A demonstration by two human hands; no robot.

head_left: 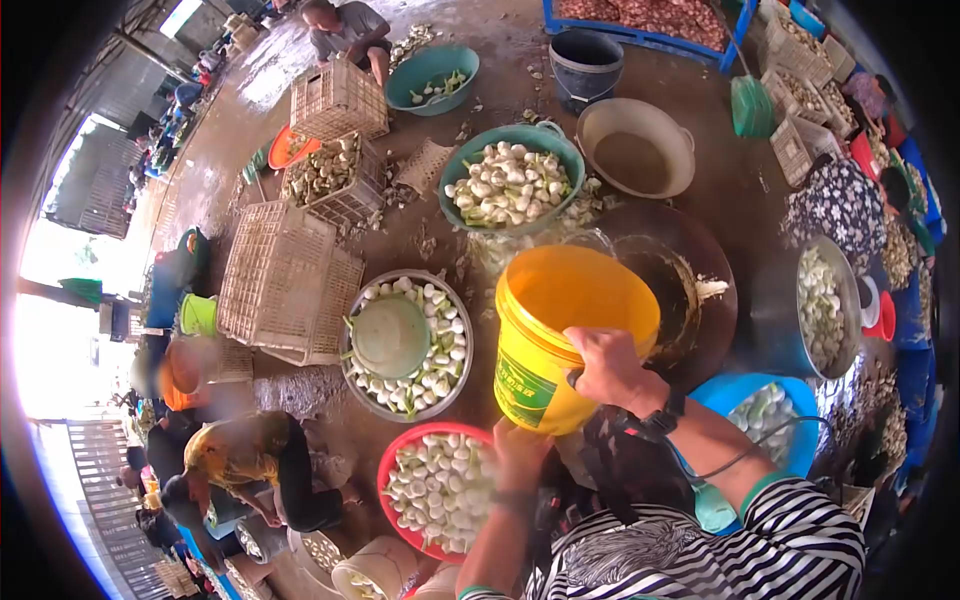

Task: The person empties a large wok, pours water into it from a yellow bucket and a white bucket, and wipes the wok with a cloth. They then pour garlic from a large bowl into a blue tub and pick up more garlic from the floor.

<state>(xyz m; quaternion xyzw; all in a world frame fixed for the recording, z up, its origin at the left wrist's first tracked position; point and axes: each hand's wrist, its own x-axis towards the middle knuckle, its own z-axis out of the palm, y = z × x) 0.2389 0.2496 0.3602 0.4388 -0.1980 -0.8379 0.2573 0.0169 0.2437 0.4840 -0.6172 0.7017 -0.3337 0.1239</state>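
A yellow bucket [530, 330] with a green label is tilted in front of me, its mouth facing away. My right hand [605, 368] is closed on its near rim. Under the bucket's base is my left hand [520, 450], holding it from below; part of those fingers is hidden. Beyond the bucket stands a teal basin [450, 190] heaped with white bulbs that look like garlic [515, 185]. Below that basin, the floor looks wet and whitish. A dark round tub [715, 260] lies just right of the bucket. Near my left forearm sits a red basin [385, 465] of bulbs.
A metal basin [468, 375] of bulbs holds a green bowl [390, 337]. Plastic crates [275, 270] stack at left. A blue basin [715, 390] is by my right arm. A wide basin [683, 150] and black bucket [587, 75] stand farther off. Other people sit at both sides.
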